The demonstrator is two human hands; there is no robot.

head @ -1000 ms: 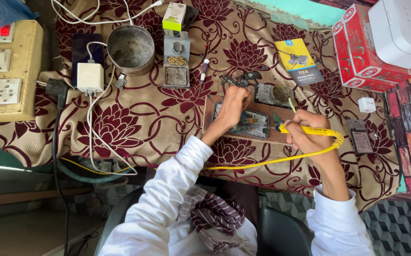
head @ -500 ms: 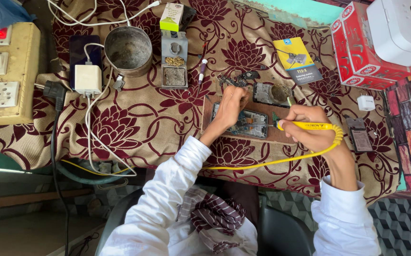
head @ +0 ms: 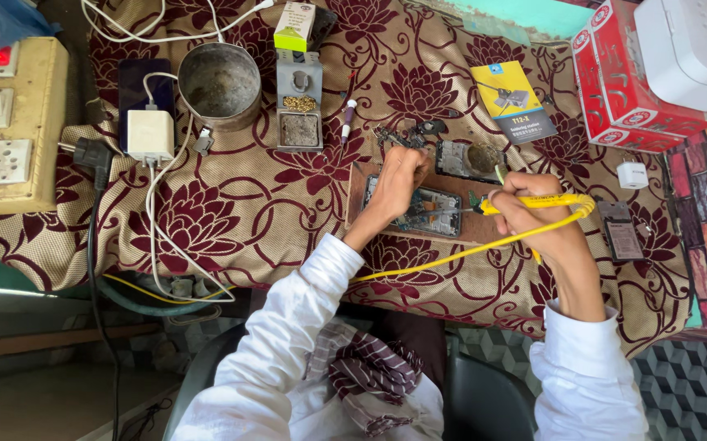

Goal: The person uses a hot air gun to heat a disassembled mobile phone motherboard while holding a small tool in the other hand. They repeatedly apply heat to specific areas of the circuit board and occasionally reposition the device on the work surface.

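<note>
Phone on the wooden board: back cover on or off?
Off. The phone lies opened on the wooden board, its inner parts exposed; the left hand steadies it while the right hand holds the yellow soldering iron.

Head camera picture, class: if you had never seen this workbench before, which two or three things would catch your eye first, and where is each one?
The yellow soldering iron in the right hand stands out first, its tip on the opened phone that the left hand steadies at the centre of the floral cloth. The red boxes sit at the top right corner. A round metal tin stands at the upper left, beside a white charger.
</note>
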